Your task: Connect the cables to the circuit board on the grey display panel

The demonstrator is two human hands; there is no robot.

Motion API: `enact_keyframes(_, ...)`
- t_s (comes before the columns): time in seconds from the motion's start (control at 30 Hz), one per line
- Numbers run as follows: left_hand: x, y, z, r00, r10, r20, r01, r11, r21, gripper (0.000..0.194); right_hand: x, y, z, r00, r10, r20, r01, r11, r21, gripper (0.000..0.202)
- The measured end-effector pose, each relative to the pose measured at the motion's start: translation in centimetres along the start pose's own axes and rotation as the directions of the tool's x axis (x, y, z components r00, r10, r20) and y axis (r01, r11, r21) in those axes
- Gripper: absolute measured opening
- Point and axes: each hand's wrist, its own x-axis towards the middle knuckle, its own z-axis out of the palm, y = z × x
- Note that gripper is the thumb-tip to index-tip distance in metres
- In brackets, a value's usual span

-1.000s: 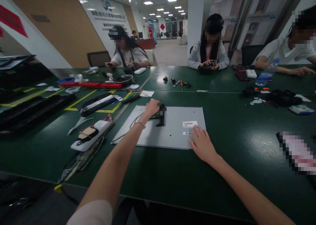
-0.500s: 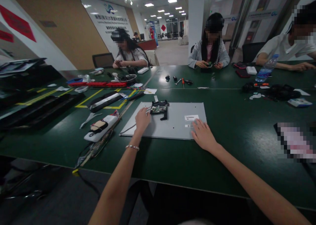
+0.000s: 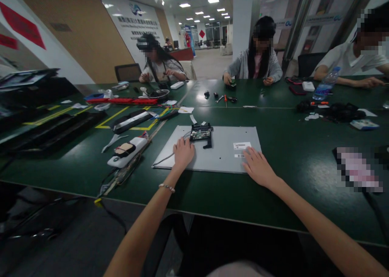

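A flat grey panel (image 3: 206, 161) with white labels (image 3: 242, 146) lies on the green table in front of me. Near its back edge sits a circuit board (image 3: 200, 135) in a black plastic frame. My left hand (image 3: 183, 154) rests on the panel just in front of the board, fingers spread and holding nothing. A thin grey cable (image 3: 165, 159) runs from beside that hand to the panel's left corner. My right hand (image 3: 259, 166) lies flat with fingers apart over the panel's right front edge, its fingertips by the labels.
Left of the panel lie a white device with a black strap (image 3: 127, 151), a grey tool (image 3: 113, 141) and a long black housing (image 3: 133, 121). Screwdrivers (image 3: 225, 100) lie beyond. A water bottle (image 3: 326, 84) and black cables (image 3: 343, 110) stand right. Several people sit opposite.
My left hand has shifted slightly right and towards me, its fingers more spread. My right hand stays on the panel. A co-worker opposite has lowered a small green item to the table.
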Motion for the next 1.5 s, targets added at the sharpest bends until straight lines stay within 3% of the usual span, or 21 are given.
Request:
enact_keyframes(0.17,-1.2,1.2,-0.8,1.000,-0.002,0.006,0.002,1.000,-0.004,0.047,-1.0,1.1,-0.5,1.000,-0.016,0.002,0.016,1.000,0.015,0.063)
enact_keyframes(0.33,-2.4,2.3,-1.1,1.000,0.014,0.024,-0.014,1.000,-0.006,0.049,-0.7,3.7,-2.4,0.998,-0.056,-0.001,0.056,0.995,0.088,0.055)
enact_keyframes(0.5,-3.1,3.0,-1.4,0.997,0.050,0.051,-0.050,0.999,-0.009,0.050,1.6,6.6,-3.6,0.998,0.059,-0.032,-0.052,0.981,0.186,0.055)
enact_keyframes(0.67,-3.4,3.5,-1.7,0.997,0.060,0.048,-0.060,0.998,0.007,0.049,4.1,5.7,-2.6,0.994,0.044,-0.099,-0.032,0.992,0.123,0.058)
enact_keyframes(0.83,-3.8,4.0,-1.7,0.998,0.048,0.039,-0.047,0.999,-0.019,0.047,4.5,4.1,-0.9,0.998,0.051,-0.022,-0.050,0.999,0.016,0.059)
enact_keyframes(1.07,-4.5,4.7,-2.9,1.000,0.010,0.006,-0.009,0.991,-0.137,0.051,3.9,5.6,0.2,0.999,0.044,-0.028,-0.045,0.998,-0.047,0.058)
enact_keyframes(1.17,-3.3,4.6,-3.8,0.997,0.071,-0.035,-0.076,0.977,-0.200,0.065,3.9,6.0,0.3,0.998,0.046,-0.031,-0.047,0.998,-0.038,0.058)
enact_keyframes(1.27,-0.1,4.1,-4.3,0.984,0.142,0.111,-0.103,0.949,-0.299,0.087,4.1,6.2,0.3,0.998,0.050,-0.032,-0.051,0.998,-0.025,0.058)
enact_keyframes(1.37,3.9,3.3,-4.1,0.896,0.320,0.309,-0.178,0.894,-0.411,0.112,4.2,6.4,0.3,0.998,0.051,-0.029,-0.052,0.999,-0.017,0.057)
enact_keyframes(1.43,6.0,2.7,-3.5,0.828,0.441,0.346,-0.236,0.835,-0.498,0.118,4.2,6.7,0.3,0.998,0.051,-0.032,-0.051,0.999,-0.014,0.058)
enact_keyframes(1.5,7.0,2.4,-2.7,0.787,0.518,0.335,-0.273,0.779,-0.564,0.115,4.2,6.9,0.3,0.998,0.049,-0.033,-0.050,0.999,-0.010,0.058)
